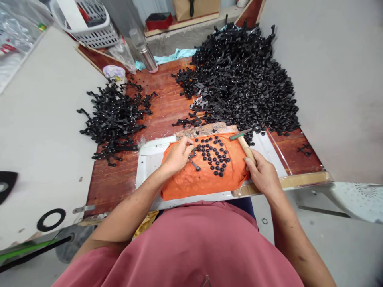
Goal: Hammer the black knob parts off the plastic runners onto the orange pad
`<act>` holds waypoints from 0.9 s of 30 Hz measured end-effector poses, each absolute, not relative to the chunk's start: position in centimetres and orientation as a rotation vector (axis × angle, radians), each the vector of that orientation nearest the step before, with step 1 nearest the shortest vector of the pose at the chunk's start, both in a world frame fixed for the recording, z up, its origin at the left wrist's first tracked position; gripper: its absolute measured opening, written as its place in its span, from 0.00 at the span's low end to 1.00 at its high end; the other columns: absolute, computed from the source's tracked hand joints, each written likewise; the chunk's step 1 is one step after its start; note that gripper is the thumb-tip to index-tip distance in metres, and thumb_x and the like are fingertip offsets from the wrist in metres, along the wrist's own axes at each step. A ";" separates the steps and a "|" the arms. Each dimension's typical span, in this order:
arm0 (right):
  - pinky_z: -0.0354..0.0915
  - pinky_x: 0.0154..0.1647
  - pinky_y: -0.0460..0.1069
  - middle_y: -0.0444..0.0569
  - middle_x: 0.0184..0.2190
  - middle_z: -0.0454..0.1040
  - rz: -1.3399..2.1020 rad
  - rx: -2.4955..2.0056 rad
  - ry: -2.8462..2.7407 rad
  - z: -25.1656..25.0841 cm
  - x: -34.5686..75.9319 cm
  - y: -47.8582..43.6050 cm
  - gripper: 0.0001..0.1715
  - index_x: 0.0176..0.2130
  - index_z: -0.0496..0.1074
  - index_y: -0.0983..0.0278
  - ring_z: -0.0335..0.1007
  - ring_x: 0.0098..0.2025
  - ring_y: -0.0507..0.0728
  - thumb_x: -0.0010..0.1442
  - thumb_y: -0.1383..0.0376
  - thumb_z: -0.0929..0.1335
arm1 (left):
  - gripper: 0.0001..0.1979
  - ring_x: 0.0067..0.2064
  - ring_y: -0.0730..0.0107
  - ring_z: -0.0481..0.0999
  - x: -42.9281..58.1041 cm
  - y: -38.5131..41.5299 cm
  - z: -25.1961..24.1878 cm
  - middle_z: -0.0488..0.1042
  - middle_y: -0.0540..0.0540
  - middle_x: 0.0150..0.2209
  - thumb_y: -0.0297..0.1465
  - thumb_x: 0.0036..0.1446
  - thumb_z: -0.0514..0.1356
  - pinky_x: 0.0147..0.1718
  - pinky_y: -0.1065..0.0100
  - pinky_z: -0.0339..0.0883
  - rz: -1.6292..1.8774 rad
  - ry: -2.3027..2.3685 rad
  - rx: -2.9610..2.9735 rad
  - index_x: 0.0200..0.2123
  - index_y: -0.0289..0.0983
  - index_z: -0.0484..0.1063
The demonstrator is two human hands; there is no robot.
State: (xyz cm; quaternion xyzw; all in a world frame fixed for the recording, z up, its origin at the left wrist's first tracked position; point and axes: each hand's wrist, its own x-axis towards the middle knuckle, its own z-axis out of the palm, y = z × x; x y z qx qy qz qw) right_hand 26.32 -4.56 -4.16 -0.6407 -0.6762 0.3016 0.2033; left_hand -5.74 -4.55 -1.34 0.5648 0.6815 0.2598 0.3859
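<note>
An orange cloth (pixel 197 185) lies on a white board, with many small black round pieces (pixel 221 156) spread over it. My left hand (pixel 178 154) is at the cloth's left part, its thumb and fingertips closed on a black strip-like part (pixel 194 162) that ends in a round disc. In my right hand (pixel 261 170), at the cloth's right edge, is the wooden handle of a small hammer (pixel 247 150). The hammer's narrow greenish-grey head reaches over the upper right of the cloth.
A large heap of black parts (pixel 236 79) covers the back right of the red-brown table (pixel 163 93). Another pile (pixel 115 115) lies at left. Behind stand a metal bottle (pixel 147 57), a white basket (pixel 98 38) and a red box (pixel 158 24). Grey panels flank both sides.
</note>
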 end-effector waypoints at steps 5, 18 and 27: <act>0.70 0.51 0.57 0.54 0.50 0.84 0.847 -1.818 -1.881 -3.9 26.2 -4.6 0.29 0.65 0.73 0.58 0.80 0.51 0.68 0.70 0.53 0.63 | 0.05 0.22 0.73 0.71 -5.8 -4.5 -1.5 0.70 0.56 0.25 0.35 0.67 0.57 0.26 0.71 0.63 0.727 1.695 1.353 0.44 0.41 0.67; 0.69 0.45 0.56 0.53 0.45 0.85 0.827 -1.847 -1.909 -3.6 26.1 -4.5 0.29 0.65 0.73 0.58 0.80 0.45 0.67 0.70 0.53 0.63 | 0.13 0.22 0.75 0.69 -6.2 -4.6 -1.9 0.69 0.56 0.26 0.42 0.63 0.62 0.24 0.73 0.61 0.773 1.564 1.239 0.45 0.41 0.68; 0.69 0.44 0.56 0.54 0.43 0.85 0.809 -1.877 -1.923 -3.2 25.9 -4.6 0.31 0.65 0.73 0.60 0.80 0.44 0.67 0.69 0.53 0.63 | 0.14 0.25 0.74 0.71 -6.2 -4.4 -2.2 0.71 0.56 0.27 0.42 0.63 0.63 0.26 0.73 0.62 0.782 1.536 1.229 0.46 0.42 0.69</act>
